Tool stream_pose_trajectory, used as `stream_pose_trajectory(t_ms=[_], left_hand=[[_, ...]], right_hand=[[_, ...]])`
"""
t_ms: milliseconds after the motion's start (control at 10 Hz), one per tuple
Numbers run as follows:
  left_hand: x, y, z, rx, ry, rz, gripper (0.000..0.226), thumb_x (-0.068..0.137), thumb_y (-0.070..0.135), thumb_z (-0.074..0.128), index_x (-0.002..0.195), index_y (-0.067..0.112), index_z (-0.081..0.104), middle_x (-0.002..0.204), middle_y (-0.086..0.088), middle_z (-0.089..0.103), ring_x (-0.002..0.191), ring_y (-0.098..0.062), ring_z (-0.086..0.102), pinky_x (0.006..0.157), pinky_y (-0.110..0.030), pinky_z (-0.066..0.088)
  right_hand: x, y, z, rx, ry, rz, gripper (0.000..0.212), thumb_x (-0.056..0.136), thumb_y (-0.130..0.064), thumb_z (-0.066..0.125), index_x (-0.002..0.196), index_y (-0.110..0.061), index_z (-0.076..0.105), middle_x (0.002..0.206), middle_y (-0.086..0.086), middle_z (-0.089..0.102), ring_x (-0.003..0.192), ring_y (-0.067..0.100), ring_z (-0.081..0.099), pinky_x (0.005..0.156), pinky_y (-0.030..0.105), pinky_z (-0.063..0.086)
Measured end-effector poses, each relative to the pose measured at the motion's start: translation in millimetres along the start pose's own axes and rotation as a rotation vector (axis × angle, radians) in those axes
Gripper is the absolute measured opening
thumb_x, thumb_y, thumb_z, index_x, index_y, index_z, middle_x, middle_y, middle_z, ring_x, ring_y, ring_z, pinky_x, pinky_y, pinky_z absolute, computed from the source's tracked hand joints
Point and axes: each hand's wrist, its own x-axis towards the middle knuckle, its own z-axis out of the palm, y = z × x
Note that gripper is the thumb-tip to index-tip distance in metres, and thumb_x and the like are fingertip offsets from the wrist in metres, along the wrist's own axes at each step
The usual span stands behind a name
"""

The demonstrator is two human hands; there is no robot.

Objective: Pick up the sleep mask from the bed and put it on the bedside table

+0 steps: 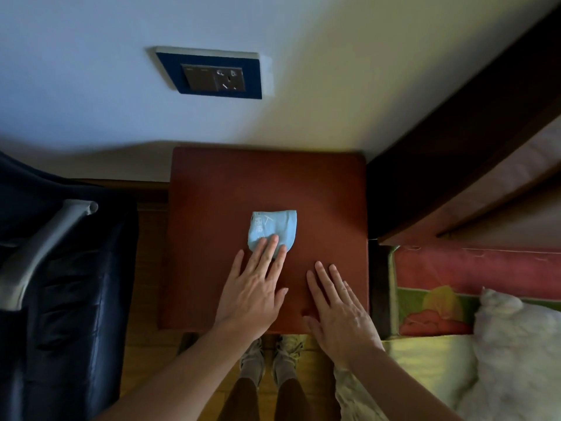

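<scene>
The light blue sleep mask (274,227), folded, lies flat near the middle of the reddish-brown bedside table (212,183). My left hand (258,287) is spread flat, its fingertips resting on the mask's near edge without gripping it. Just to the right, my right hand (337,311) lies open and flat on the table top, apart from the mask. The bed (455,299) with pink and green bedding is at the right.
A dark chair with a grey armrest (45,247) stands left of the table. A wall socket (212,75) sits above it. The dark wooden headboard (455,153) rises at the right. A white fluffy pillow (516,344) lies on the bed. My feet are below the table's front edge.
</scene>
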Motion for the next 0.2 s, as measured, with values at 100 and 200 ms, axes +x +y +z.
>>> stream_pose_trajectory(t_ms=[100, 200], left_hand=[[-1, 0, -16, -0.022, -0.020, 0.017, 0.073, 0.099, 0.051, 0.027, 0.154, 0.023, -0.013, 0.164, -0.002, -0.023, 0.151, -0.019, -0.016, 0.122, -0.051, 0.011], [-10, -1, -42, -0.025, 0.037, 0.058, 0.070, 0.099, 0.048, 0.028, 0.155, 0.027, -0.008, 0.165, -0.001, -0.015, 0.152, -0.021, -0.006, 0.122, -0.051, 0.012]], right_hand=[[2, -3, -15, 0.019, -0.067, 0.022, 0.079, 0.101, -0.056, 0.033, 0.160, -0.024, -0.010, 0.169, 0.000, -0.018, 0.157, 0.024, -0.013, 0.128, 0.041, 0.014], [-1, -10, -40, 0.061, -0.127, -0.001, 0.081, 0.101, -0.051, 0.041, 0.160, -0.030, -0.010, 0.171, -0.001, -0.015, 0.157, 0.023, -0.010, 0.128, 0.043, 0.014]])
